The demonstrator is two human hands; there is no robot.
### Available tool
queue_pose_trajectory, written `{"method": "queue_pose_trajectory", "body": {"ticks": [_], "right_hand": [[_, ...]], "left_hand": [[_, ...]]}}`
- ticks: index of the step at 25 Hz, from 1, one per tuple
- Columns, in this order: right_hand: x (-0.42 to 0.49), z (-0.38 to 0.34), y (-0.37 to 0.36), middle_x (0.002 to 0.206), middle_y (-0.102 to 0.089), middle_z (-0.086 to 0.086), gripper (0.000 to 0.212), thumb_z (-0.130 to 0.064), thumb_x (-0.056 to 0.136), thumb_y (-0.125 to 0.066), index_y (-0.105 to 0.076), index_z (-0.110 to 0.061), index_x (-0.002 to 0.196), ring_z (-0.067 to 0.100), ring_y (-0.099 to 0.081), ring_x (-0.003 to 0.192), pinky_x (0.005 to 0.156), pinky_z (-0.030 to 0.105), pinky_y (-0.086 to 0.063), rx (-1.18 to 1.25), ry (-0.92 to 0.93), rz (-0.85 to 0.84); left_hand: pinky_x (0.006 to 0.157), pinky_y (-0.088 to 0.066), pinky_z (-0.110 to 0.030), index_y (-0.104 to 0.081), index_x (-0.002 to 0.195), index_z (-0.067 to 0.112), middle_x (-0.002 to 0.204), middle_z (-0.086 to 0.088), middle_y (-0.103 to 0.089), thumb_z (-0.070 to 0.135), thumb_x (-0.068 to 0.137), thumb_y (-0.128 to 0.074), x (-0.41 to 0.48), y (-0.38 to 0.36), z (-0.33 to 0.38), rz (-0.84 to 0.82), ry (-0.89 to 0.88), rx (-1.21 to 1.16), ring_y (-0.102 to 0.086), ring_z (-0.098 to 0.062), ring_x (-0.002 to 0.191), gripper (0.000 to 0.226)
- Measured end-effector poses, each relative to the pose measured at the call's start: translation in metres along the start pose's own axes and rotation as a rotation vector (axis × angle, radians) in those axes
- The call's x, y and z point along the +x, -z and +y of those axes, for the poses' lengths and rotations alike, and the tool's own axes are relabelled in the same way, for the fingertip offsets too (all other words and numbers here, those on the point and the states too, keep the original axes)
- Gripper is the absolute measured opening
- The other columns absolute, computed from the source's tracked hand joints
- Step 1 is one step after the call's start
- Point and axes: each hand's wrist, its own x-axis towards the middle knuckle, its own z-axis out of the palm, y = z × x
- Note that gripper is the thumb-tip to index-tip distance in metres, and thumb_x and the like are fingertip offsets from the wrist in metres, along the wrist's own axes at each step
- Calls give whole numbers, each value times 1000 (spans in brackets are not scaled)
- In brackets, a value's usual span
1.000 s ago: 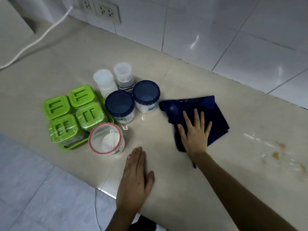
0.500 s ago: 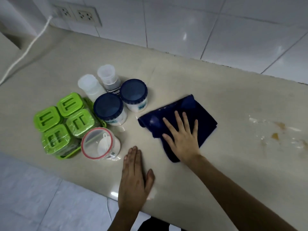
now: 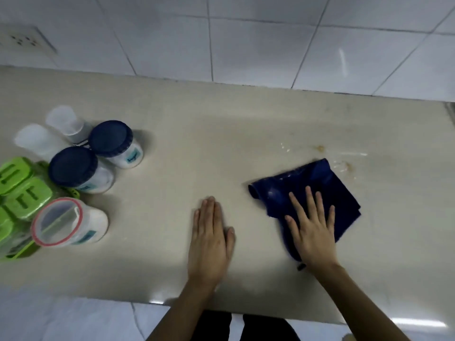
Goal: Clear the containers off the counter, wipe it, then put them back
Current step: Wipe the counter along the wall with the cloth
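Two hands: left hand [image 3: 209, 238] and right hand [image 3: 310, 230], both flat.
One blue cloth [image 3: 305, 190].
Two blue-lid jars [image 3: 112, 142] [image 3: 76, 169].
Two cloudy white bottles [image 3: 66, 121] [image 3: 37, 141].
One red-rim tub [image 3: 64, 222].
Green-lid boxes [image 3: 24, 195]: three lids clear, more cut off at left edge, full count hard to tell.
One wall socket [image 3: 22, 41].
One patch of brown spots [image 3: 344, 166] on counter [image 3: 221, 134].

White tiled wall [image 3: 246, 40] ran across twelve o'clock. Wall socket [image 3: 23, 41] sat at ten o'clock. Pale floor tiles [image 3: 61, 316] showed at seven o'clock.
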Motion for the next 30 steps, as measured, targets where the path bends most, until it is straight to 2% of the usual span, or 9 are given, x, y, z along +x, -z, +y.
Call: {"method": "queue_pose_trajectory", "body": {"ticks": [3, 8, 10, 14, 17, 22, 26, 28, 30], "right_hand": [[-11, 27, 11, 162, -3, 7, 63, -58, 94, -9, -13, -33, 151, 30, 4, 148, 116, 60, -3, -45, -43, -27], [-22, 53, 25, 162, 2, 3, 60, -60, 95, -16, -7, -38, 151, 37, 7, 147, 111, 69, -8, -114, 388, -138], [-1, 62, 30, 162, 0, 2, 59, -60, 95, -14, -7, -40, 150, 35, 6, 147, 112, 68, -9, -112, 427, -106], [76, 71, 33, 162, -3, -2, 56, -56, 96, -20, -12, -42, 149, 26, 5, 149, 114, 63, -6, -42, 340, -32], [122, 93, 33, 162, -4, -2, 54, -54, 96, -26, -19, -41, 148, 23, 5, 149, 116, 61, 0, 79, 128, -36], [93, 83, 26, 162, 2, 4, 58, -56, 95, -27, -15, -39, 149, 31, 10, 147, 111, 67, 4, 70, -187, -33], [23, 34, 10, 162, -7, 6, 56, -53, 96, -25, -18, -37, 149, 35, 0, 148, 113, 67, -4, -57, 204, -61], [24, 68, 20, 161, -11, 3, 56, -54, 96, -24, -19, -36, 149, 30, -6, 148, 113, 64, -13, -77, 343, -45], [34, 120, 29, 161, -14, 0, 56, -54, 95, -24, -22, -38, 148, 26, -11, 148, 111, 67, -14, -140, 306, -3]], "left_hand": [[123, -5, -37, -23, 149, 1, 159, -13, -21, 38, 95, -37, 7, -10, 17, -26, -25, 21, -14, -22, 149, 66], [122, -1, -34, -22, 150, 4, 159, -11, -20, 42, 94, -33, -27, -13, 39, -51, 5, 16, -10, -18, 149, 69], [122, 3, -30, -20, 151, 6, 160, -10, -18, 45, 93, -31, -14, -10, 46, -33, -6, 8, -8, -15, 149, 70], [122, 0, -31, -20, 151, 7, 160, -9, -19, 47, 92, -30, 6, -3, 37, -24, -35, -1, -10, -17, 149, 72], [122, -4, -34, -22, 150, 6, 160, -8, -18, 48, 92, -32, -10, -6, 31, -27, 19, 29, -10, -17, 149, 73], [123, -5, -34, -24, 150, 6, 159, -8, -20, 48, 91, -34, -10, -30, 54, -51, -4, -61, -12, -17, 149, 73], [123, -5, -35, -22, 150, 8, 159, -9, -21, 47, 91, -32, 7, -43, 58, -43, 15, -56, -12, -18, 149, 72], [122, -3, -34, -23, 150, 7, 159, -11, -21, 46, 91, -32, 26, -45, 70, -13, 6, -68, -13, -19, 149, 71], [122, -5, -34, -27, 149, 5, 158, -12, -25, 44, 90, -35, 32, -42, 70, -17, 1, -90, -16, -21, 148, 71]]}}
